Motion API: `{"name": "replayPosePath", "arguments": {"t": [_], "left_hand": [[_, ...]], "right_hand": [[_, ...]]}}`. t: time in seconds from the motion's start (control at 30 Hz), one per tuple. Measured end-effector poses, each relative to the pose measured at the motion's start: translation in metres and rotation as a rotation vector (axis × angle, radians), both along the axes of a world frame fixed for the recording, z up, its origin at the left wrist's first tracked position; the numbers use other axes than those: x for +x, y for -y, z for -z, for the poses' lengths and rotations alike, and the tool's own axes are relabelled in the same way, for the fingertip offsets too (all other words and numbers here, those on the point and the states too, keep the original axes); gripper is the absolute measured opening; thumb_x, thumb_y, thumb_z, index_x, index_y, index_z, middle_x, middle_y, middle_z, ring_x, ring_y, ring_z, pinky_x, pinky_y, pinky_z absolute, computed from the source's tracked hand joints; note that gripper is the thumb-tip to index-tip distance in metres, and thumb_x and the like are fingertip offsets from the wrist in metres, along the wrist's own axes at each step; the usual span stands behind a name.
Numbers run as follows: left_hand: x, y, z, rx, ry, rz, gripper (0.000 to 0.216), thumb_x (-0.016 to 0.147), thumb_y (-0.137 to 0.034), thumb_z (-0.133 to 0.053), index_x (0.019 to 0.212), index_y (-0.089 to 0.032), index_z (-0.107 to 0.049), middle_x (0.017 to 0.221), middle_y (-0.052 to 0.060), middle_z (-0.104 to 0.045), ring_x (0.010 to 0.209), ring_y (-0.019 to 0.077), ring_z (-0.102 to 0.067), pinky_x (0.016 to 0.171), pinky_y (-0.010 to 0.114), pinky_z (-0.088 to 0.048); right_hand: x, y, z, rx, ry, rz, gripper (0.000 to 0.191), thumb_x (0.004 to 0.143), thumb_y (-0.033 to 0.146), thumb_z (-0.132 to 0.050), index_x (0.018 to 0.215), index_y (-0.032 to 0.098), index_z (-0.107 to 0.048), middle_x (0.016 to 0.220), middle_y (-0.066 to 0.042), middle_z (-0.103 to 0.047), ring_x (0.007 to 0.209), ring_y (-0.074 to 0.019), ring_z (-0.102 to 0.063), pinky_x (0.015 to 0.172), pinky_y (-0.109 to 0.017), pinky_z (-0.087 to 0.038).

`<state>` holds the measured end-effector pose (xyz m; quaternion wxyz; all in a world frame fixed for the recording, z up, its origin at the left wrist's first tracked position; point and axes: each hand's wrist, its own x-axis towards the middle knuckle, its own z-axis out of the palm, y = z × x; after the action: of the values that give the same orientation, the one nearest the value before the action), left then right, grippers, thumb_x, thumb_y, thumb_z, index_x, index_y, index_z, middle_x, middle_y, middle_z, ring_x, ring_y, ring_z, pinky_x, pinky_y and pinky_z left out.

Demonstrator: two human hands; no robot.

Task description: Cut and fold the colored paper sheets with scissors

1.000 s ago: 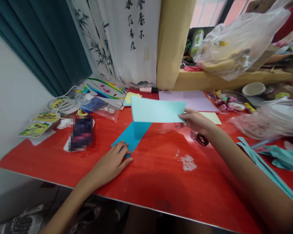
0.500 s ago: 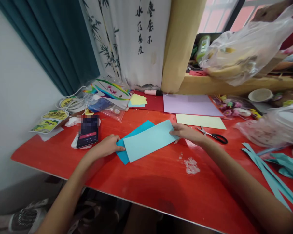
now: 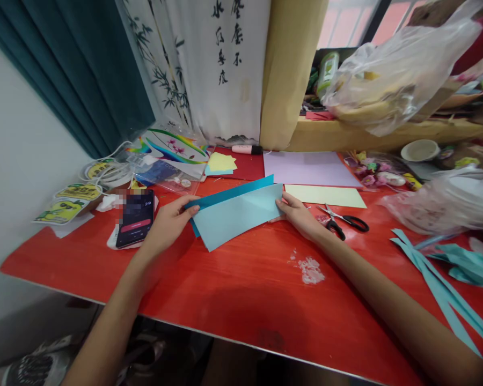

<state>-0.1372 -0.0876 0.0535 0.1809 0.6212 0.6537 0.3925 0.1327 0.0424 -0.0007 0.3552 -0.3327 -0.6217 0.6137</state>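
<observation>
My left hand point(image 3: 169, 221) pinches the left end of a darker blue paper point(image 3: 241, 191), its thumb on the front side. In front of that sheet is a light blue paper rectangle point(image 3: 239, 217), covering much of it. My right hand point(image 3: 300, 215) has thumb and fingers closed on the light blue paper's right end. Both sheets are tilted up from the table, overlapping, with their long sides running left to right. Whether the left fingers also grip the light blue paper, I cannot tell.
Black-handled scissors point(image 3: 344, 220) lie right of my right hand. A phone point(image 3: 136, 220) is at the left. Purple paper point(image 3: 309, 169) and a pale yellow strip point(image 3: 326, 196) lie behind. Blue paper strips point(image 3: 430, 284) are at the right, and white scraps point(image 3: 310, 271) nearer.
Both hands have raised the blue papers off the table and tilted them. The darker sheet now shows along the light blue one's upper edge. The view has shifted slightly right.
</observation>
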Motion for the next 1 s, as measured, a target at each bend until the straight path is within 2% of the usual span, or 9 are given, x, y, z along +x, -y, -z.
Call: {"name": "replayPosePath", "arguments": {"t": [0.13,0.23,0.4,0.5,0.6,0.73,0.87,0.93,1.0], "left_hand": [[0.004,-0.009,0.008,-0.027,-0.039,0.004,0.033,0.085,-0.043,-0.043,0.102,-0.022,-0.061,0.099,0.001,-0.065,0.09,0.0196,-0.058,0.077,0.029,-0.044],[0.004,-0.014,0.006,0.016,-0.088,-0.085,0.03,0.083,-0.042,-0.047,0.096,-0.021,-0.065,0.094,0.002,-0.067,0.086,0.0205,-0.06,0.075,0.03,-0.045],[0.008,-0.009,-0.029,0.602,-0.276,-0.459,0.029,0.087,-0.035,-0.046,0.104,-0.019,-0.063,0.101,0.003,-0.065,0.094,0.0185,-0.058,0.085,0.033,-0.043],[0.011,-0.009,-0.048,0.845,-0.201,-0.575,0.03,0.088,-0.034,-0.044,0.104,-0.015,-0.062,0.098,0.0,-0.063,0.094,0.0164,-0.056,0.086,0.033,-0.043],[0.01,-0.024,-0.042,0.584,-0.063,-0.369,0.032,0.086,-0.037,-0.045,0.105,-0.016,-0.06,0.101,-0.001,-0.062,0.096,0.0165,-0.055,0.085,0.032,-0.043],[0.005,-0.056,0.004,0.106,-0.029,-0.052,0.027,0.08,-0.036,-0.049,0.088,-0.016,-0.066,0.088,0.003,-0.068,0.082,0.02,-0.06,0.071,0.03,-0.046],[0.001,-0.075,0.044,-0.022,-0.047,0.013,0.024,0.076,-0.034,-0.052,0.085,-0.017,-0.067,0.088,0.005,-0.069,0.081,0.0225,-0.061,0.071,0.032,-0.045],[0.002,-0.077,0.051,-0.044,-0.061,0.011,0.024,0.077,-0.033,-0.05,0.086,-0.018,-0.067,0.09,0.005,-0.069,0.084,0.0232,-0.061,0.074,0.033,-0.044],[0.004,-0.077,0.05,-0.053,-0.077,-0.001,0.024,0.078,-0.033,-0.049,0.087,-0.02,-0.067,0.092,0.005,-0.069,0.088,0.0237,-0.06,0.077,0.033,-0.043]], "right_hand": [[0.002,-0.003,0.002,0.003,-0.043,0.052,0.031,0.078,0.038,-0.054,0.106,0.024,-0.052,0.099,-0.001,-0.058,0.08,-0.0148,-0.058,0.062,-0.027,-0.055],[0.002,-0.004,0.002,-0.011,-0.05,0.059,0.029,0.078,0.037,-0.053,0.103,0.024,-0.052,0.099,-0.001,-0.058,0.08,-0.0148,-0.058,0.061,-0.027,-0.055],[0.001,-0.006,0.005,-0.039,-0.022,0.071,0.02,0.081,0.032,-0.049,0.099,0.022,-0.05,0.096,-0.002,-0.054,0.076,-0.0133,-0.057,0.061,-0.027,-0.056],[-0.001,-0.006,0.004,-0.068,0.012,0.105,0.013,0.08,0.027,-0.049,0.092,0.022,-0.049,0.09,-0.001,-0.052,0.071,-0.0125,-0.056,0.058,-0.027,-0.056],[-0.001,-0.005,-0.001,-0.14,0.037,0.125,0.008,0.08,0.021,-0.049,0.089,0.021,-0.049,0.084,-0.001,-0.052,0.07,-0.0125,-0.055,0.059,-0.027,-0.057],[0.004,-0.006,-0.008,-0.267,0.032,0.067,0.011,0.084,0.028,-0.046,0.086,0.019,-0.051,0.082,-0.004,-0.057,0.071,-0.0144,-0.058,0.062,-0.031,-0.058],[0.01,-0.011,-0.012,-0.359,0.012,-0.033,0.042,0.088,0.052,-0.031,0.087,0.017,-0.055,0.083,-0.009,-0.062,0.072,-0.0169,-0.061,0.063,-0.035,-0.058],[0.013,-0.014,-0.011,-0.38,0.012,-0.049,0.041,0.088,0.052,-0.035,0.087,0.016,-0.055,0.083,-0.009,-0.063,0.074,-0.0172,-0.062,0.064,-0.035,-0.058],[0.014,-0.015,-0.008,-0.381,0.016,-0.041,0.026,0.085,0.04,-0.049,0.088,0.015,-0.055,0.083,-0.009,-0.063,0.075,-0.0164,-0.062,0.065,-0.033,-0.059]]}}
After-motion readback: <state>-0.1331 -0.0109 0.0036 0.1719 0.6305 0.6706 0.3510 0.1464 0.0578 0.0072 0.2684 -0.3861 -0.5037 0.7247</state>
